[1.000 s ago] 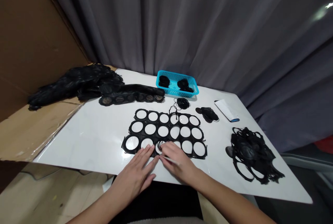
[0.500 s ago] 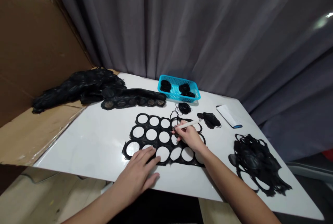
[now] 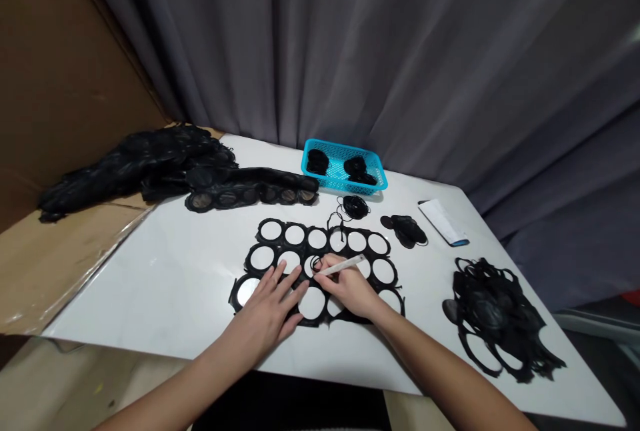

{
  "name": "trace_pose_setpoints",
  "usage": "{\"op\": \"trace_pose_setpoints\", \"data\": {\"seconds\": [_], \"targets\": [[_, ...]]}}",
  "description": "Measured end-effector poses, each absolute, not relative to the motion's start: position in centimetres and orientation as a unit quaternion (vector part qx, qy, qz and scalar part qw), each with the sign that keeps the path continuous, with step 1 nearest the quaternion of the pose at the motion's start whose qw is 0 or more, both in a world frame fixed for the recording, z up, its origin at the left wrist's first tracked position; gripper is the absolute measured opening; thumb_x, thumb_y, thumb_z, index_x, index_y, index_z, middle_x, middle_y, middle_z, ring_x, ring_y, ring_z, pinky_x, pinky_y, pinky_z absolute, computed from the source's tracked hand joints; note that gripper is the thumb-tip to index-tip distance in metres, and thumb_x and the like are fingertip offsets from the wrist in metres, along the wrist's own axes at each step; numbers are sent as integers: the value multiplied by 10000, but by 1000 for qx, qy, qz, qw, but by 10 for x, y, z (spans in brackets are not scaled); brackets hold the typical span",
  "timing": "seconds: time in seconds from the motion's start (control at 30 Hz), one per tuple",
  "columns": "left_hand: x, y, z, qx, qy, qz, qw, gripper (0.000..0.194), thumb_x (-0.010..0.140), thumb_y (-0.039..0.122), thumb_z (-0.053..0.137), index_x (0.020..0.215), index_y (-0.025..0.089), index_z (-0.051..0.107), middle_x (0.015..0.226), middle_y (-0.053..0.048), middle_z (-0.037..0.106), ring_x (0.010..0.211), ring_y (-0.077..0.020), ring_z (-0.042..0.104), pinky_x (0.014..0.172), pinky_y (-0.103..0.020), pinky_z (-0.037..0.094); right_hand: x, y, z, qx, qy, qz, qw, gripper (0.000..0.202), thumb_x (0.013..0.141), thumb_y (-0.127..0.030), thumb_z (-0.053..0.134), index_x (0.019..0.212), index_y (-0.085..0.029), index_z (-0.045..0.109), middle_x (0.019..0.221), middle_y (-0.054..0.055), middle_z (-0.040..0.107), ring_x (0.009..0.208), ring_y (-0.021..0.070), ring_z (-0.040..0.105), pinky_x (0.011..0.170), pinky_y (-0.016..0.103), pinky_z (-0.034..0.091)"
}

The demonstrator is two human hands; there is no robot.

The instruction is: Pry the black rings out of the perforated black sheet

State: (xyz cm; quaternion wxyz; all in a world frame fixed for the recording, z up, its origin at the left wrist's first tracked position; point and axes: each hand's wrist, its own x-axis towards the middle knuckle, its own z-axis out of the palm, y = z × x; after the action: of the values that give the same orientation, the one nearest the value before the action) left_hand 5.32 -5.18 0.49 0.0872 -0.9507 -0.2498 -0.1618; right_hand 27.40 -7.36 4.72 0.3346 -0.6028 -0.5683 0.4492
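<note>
A black rubbery-looking sheet (image 3: 324, 247) with rows of round holes lies flat, white tabletop showing through the holes. My left hand (image 3: 273, 301) rests on its lower left part, fingers spread and holding nothing. Gripped in my right hand (image 3: 345, 287) is a slim white pen-like tool (image 3: 345, 265), slanting up to the right; its tip is hidden by the fingers. At those fingertips, over a middle-row hole, sits a small thin black ring (image 3: 315, 263). Beyond the sheet's far edge lies a bundle of thin black rings (image 3: 355, 207), with loose loops trailing onto the sheet.
A blue basket (image 3: 345, 184) with black bundles stands at the back. Black sheets (image 3: 240, 187) are heaped at the left by the cardboard (image 3: 65, 84). Rightward lie black discs (image 3: 407, 229), a white folded paper (image 3: 444, 221) and tangled black scrap (image 3: 495, 317).
My right hand has moved left and toward me with the tool, from the upper right holes to the middle row. My left hand has shifted slightly forward and left on the sheet.
</note>
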Motion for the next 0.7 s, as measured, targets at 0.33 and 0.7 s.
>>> {"op": "trace_pose_setpoints", "data": {"seconds": [0.33, 0.7], "targets": [[53, -54, 5, -951, -253, -154, 89, 567, 898, 364, 620, 1431, 239, 474, 1543, -51, 353, 1412, -358, 339, 1073, -522, 492, 270, -81, 38, -581, -714, 294, 258, 189, 962, -243, 465, 798, -213, 554, 931, -18, 573, 844, 93, 511, 762, 205, 374], [51, -56, 4, -952, -257, -144, 80, 565, 909, 413, 611, 1436, 277, 460, 1535, -34, 366, 1428, -372, 295, 1096, -555, 428, 336, -30, 51, -711, -576, 84, 395, 240, 950, -285, 408, 744, -218, 511, 768, -7, 578, 683, 109, 512, 656, 215, 375]]}}
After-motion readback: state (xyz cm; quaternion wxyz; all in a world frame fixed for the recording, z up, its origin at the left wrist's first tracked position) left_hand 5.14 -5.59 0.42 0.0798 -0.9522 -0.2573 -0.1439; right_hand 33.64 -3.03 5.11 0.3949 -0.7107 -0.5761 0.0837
